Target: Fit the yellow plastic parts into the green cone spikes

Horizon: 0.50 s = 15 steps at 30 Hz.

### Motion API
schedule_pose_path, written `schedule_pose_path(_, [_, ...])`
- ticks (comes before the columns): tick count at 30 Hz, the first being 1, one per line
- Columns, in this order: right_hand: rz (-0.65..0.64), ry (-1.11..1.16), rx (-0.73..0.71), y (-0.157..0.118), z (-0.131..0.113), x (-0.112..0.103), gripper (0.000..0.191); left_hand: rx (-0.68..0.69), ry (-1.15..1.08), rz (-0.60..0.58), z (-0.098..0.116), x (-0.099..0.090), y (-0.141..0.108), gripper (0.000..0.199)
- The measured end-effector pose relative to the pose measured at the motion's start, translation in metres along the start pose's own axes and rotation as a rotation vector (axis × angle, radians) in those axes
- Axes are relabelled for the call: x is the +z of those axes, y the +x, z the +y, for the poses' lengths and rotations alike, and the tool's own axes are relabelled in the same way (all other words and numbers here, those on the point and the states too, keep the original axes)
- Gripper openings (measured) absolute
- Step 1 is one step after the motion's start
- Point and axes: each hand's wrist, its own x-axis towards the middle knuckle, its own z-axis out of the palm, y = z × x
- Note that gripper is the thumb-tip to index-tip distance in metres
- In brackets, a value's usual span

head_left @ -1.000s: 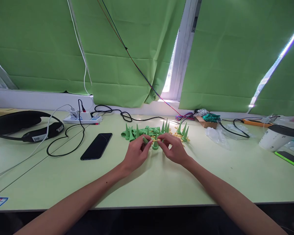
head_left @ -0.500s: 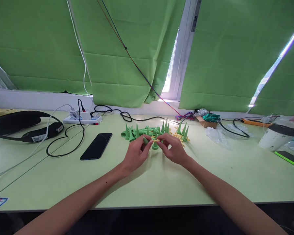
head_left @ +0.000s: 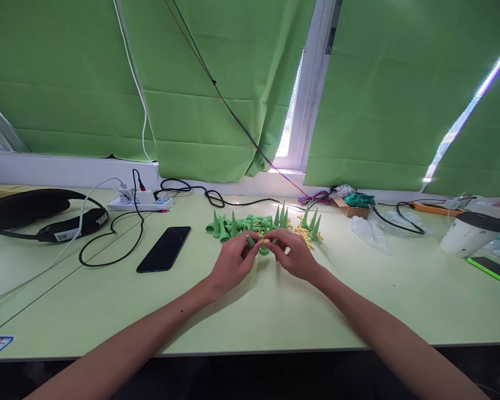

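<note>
The left hand's (head_left: pixel 233 261) fingers pinch a slanting green cone (head_left: pixel 250 241); the right hand's (head_left: pixel 294 254) pinch a small yellow piece (head_left: pixel 266 241) just right of it.

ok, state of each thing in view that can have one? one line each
Left hand: closed on a green cone
Right hand: fingertips pinched at a small yellow piece
Other green cones: several standing upright
Black phone: lying flat, screen dark
Power strip: plugs in it
White cup: black lid on
Green curtains: drawn, gap at the window frame
</note>
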Motion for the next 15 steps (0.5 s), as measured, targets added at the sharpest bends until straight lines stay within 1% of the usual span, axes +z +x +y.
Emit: schedule_pose_path(15, [-0.027, 0.002, 0.032, 0.0003, 0.0014, 0.0002, 0.013, -0.033, 0.009, -0.060, -0.0014, -0.0009, -0.0004, 0.013])
